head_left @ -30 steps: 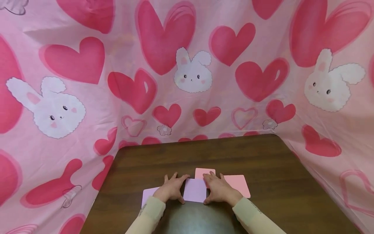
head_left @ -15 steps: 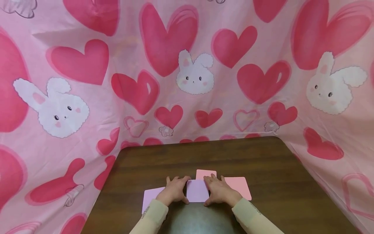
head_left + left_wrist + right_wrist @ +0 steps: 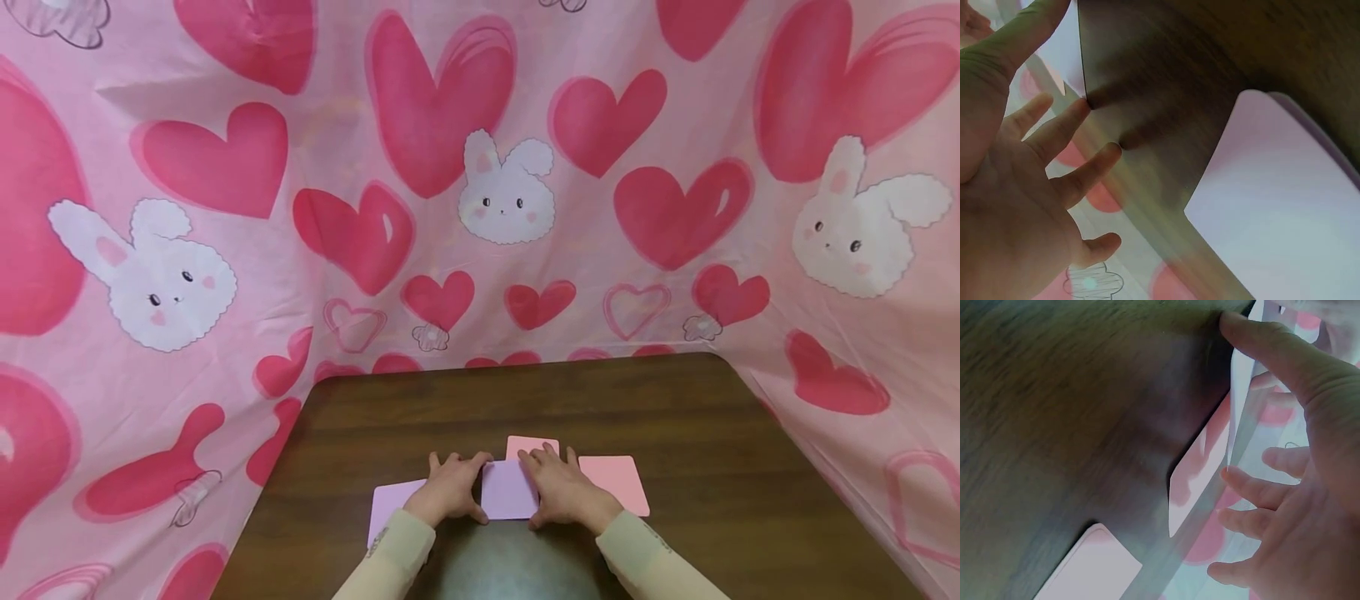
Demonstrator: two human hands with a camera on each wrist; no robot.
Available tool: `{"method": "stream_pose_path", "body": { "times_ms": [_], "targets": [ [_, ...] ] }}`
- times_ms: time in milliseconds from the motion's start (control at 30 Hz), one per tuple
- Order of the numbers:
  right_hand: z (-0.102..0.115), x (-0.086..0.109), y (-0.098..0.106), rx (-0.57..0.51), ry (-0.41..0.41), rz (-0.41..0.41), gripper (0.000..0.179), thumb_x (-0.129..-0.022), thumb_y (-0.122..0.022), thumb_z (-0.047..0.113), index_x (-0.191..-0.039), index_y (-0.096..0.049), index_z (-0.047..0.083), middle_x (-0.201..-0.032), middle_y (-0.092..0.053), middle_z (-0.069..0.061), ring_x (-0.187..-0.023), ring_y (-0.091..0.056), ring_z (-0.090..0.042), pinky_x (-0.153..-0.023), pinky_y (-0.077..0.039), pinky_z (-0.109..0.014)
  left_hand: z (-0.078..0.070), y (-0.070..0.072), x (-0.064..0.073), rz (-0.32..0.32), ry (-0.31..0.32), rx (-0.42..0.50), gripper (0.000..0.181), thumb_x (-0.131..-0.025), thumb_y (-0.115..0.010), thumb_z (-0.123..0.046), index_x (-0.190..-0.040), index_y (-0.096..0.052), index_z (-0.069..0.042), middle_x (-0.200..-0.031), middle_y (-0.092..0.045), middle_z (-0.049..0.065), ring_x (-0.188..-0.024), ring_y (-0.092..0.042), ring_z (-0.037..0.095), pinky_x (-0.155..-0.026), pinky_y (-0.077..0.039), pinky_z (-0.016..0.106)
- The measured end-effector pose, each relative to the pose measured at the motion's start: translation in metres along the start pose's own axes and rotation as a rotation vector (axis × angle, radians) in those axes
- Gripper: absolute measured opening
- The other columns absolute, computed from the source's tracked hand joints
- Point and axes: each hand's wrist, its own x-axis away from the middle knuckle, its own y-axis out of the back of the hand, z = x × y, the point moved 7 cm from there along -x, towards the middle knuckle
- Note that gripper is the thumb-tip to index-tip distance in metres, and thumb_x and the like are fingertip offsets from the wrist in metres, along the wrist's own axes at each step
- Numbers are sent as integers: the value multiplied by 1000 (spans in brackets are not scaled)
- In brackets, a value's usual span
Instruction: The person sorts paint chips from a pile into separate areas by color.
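Observation:
A square lilac sheet point(image 3: 510, 490) lies between my two hands near the middle of the table. My left hand point(image 3: 447, 492) spans its left edge, thumb near the front corner and index finger by the back one; in the left wrist view its fingers point(image 3: 1079, 184) are spread, tips down on the wood. On the opposite side my right hand point(image 3: 564, 490) touches the right edge with thumb and index finger, the other fingers spread. A pink sheet point(image 3: 532, 446) lies just behind the lilac one, partly covered by my right fingers.
To the left is a lilac stack point(image 3: 393, 507), its layers showing in the left wrist view, partly hidden by my left arm. A layered pink stack point(image 3: 619, 483) lies right of my right hand. Pink heart-and-rabbit cloth point(image 3: 442, 392) hangs behind the dark wooden table point(image 3: 675, 417).
The lilac sheet has shifted slightly to the right and its front edge sits straighter. My left hand has moved a little right with it. The head view has tilted slightly.

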Motion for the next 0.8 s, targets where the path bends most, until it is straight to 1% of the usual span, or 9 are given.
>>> {"method": "stream_pose_path", "body": {
  "times_ms": [133, 267, 400, 467, 533, 633, 800],
  "targets": [
    [1, 1, 0, 16, 3, -3, 106, -53, -90, 46, -140, -44, 9, -130, -53, -14, -129, -41, -45, -98, -22, -75, 0, -1, 0, 2, -2, -6, 87, -54, -91, -43, -129, -52, -22, -108, -69, 0, -108, -53, 31, -99, -18, 74],
    [1, 1, 1, 7, 2, 5, 104, -55, -89, 46, -141, -44, 8, -132, -52, -14, -130, -41, -45, -98, -22, -75, 1, -2, -1, 2, -13, -19, 89, -52, -91, -46, -129, -52, -23, -108, -69, -1, -108, -53, 31, -97, -19, 73],
    [2, 3, 6, -34, 0, 13, 102, -58, -88, 44, -142, -42, 7, -138, -50, -14, -132, -39, -45, -98, -21, -76, 3, -1, -2, 9, -35, -24, 98, -49, -92, -50, -133, -48, -25, -119, -65, -3, -116, -49, 34, -97, -19, 73],
    [2, 4, 9, -50, 3, 11, 101, -60, -87, 44, -142, -42, 6, -139, -49, -14, -132, -39, -44, -99, -20, -75, 3, 1, -1, 3, -54, -19, 102, -47, -92, -51, -135, -47, -25, -125, -63, -4, -120, -47, 35, -96, -20, 73],
    [3, 4, 14, -64, 8, 4, 101, -61, -87, 44, -143, -41, 6, -140, -48, -13, -133, -38, -45, -99, -19, -75, 2, 4, -1, -8, -74, -16, 105, -47, -93, -52, -137, -45, -26, -128, -61, -5, -122, -46, 35, -95, -20, 73],
    [6, 1, 18, -65, 18, -8, 102, -62, -86, 46, -144, -40, 7, -142, -47, -12, -134, -37, -44, -101, -18, -74, 3, 10, 0, -20, -85, -14, 107, -46, -93, -51, -138, -44, -25, -127, -62, -4, -123, -46, 36, -95, -20, 72],
    [18, -9, 21, -93, 46, -33, 101, -63, -85, 48, -144, -40, 10, -143, -46, -10, -135, -36, -41, -102, -18, -73, 16, 27, 10, -21, -44, 9, 107, -48, -93, -47, -139, -43, -25, -126, -63, -2, -124, -44, 35, -98, -15, 73]
  ]
}}
